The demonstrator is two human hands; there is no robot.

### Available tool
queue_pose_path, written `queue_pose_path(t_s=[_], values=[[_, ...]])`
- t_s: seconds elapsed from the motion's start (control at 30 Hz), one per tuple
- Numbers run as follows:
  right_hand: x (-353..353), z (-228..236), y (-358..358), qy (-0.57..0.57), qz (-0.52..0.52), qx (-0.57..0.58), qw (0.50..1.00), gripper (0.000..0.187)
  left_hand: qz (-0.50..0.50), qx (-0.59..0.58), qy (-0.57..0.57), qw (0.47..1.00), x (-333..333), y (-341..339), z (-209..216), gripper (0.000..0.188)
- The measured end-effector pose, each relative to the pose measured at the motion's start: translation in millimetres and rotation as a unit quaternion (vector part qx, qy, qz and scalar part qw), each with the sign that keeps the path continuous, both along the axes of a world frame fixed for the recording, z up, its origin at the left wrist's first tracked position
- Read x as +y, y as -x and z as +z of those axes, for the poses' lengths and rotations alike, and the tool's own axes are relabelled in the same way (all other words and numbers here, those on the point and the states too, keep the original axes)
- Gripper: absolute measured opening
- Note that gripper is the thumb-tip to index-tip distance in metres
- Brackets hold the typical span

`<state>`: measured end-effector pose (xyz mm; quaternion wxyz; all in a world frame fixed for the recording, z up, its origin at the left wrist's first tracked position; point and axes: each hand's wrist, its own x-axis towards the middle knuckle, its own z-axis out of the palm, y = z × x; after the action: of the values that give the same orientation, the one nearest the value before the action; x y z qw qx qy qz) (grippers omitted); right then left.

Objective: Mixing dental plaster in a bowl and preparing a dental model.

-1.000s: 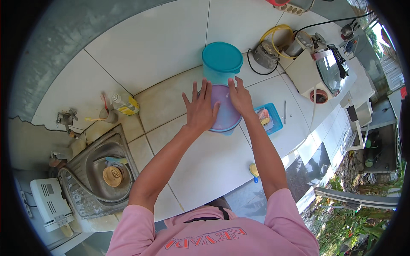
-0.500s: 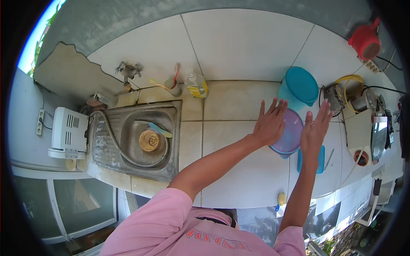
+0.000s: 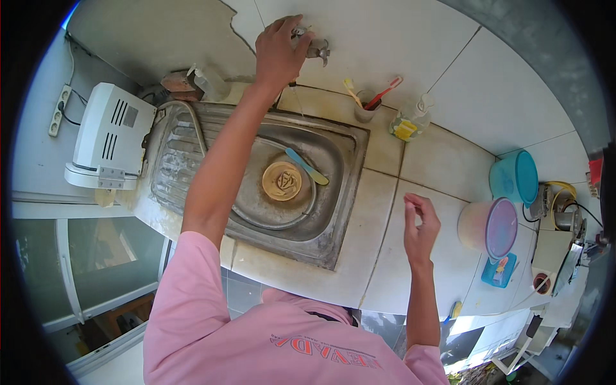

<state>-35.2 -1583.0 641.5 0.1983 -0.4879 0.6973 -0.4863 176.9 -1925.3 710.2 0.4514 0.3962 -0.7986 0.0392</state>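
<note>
My left hand (image 3: 278, 52) reaches up to the wall tap (image 3: 314, 50), its fingers closed around the tap's top. The hand hides part of the tap. A faint thin streak below the spout looks like water. In the steel sink (image 3: 346, 192) lie a round tan object (image 3: 281, 181) with a marked top and a blue-and-yellow brush-like tool (image 3: 307, 167). A grey hose (image 3: 273, 226) curves around them. Over the tiled counter, my right hand (image 3: 421, 226) is raised with its fingers curled to the thumb and nothing in it.
A cup (image 3: 366, 114) with toothbrushes and a soap bottle (image 3: 410, 119) stand behind the sink. At right are a purple-lidded tub (image 3: 500, 228), a teal-lidded tub (image 3: 516, 176) and a blue basket (image 3: 499, 271). A white appliance (image 3: 109, 138) stands at left.
My view has swung left toward the sink. My left hand has left the purple lid and is on the tap. The right hand has also moved off the tub, and its fingers have curled.
</note>
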Motion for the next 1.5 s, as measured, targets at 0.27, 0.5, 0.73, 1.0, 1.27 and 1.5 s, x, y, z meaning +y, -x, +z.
queue_pose_path(t_s=[0.27, 0.5, 0.73, 1.0, 1.27, 1.5], values=[[-166.3, -189.7, -132.2, -0.172, 0.167, 0.212, 0.947, 0.016, -0.097, -0.086, -0.079, 0.988, -36.4, -4.6, 2.8, 0.022], [-174.4, -155.2, -147.6, -0.287, 0.167, 0.210, 0.919, 0.021, -0.047, 0.211, -0.104, 0.971, -20.5, -21.2, -26.7, 0.025], [-159.4, -164.4, -156.2, -0.178, 0.086, -0.294, 0.935, 0.009, 0.020, 0.439, -0.632, 0.638, 101.7, -71.9, -214.3, 0.035], [-138.8, -180.3, -177.9, -0.213, 0.041, -0.173, 0.961, 0.026, -0.135, 0.417, -0.775, 0.455, 129.1, -51.5, -253.6, 0.028], [-115.3, -183.6, -152.6, -0.186, 0.022, -0.193, 0.963, 0.016, -0.081, 0.592, -0.680, 0.425, 159.4, -11.8, -251.8, 0.028], [-126.8, -154.0, -155.5, -0.269, -0.014, -0.179, 0.946, 0.016, -0.087, 0.582, -0.649, 0.483, 154.9, -14.4, -259.7, 0.030]])
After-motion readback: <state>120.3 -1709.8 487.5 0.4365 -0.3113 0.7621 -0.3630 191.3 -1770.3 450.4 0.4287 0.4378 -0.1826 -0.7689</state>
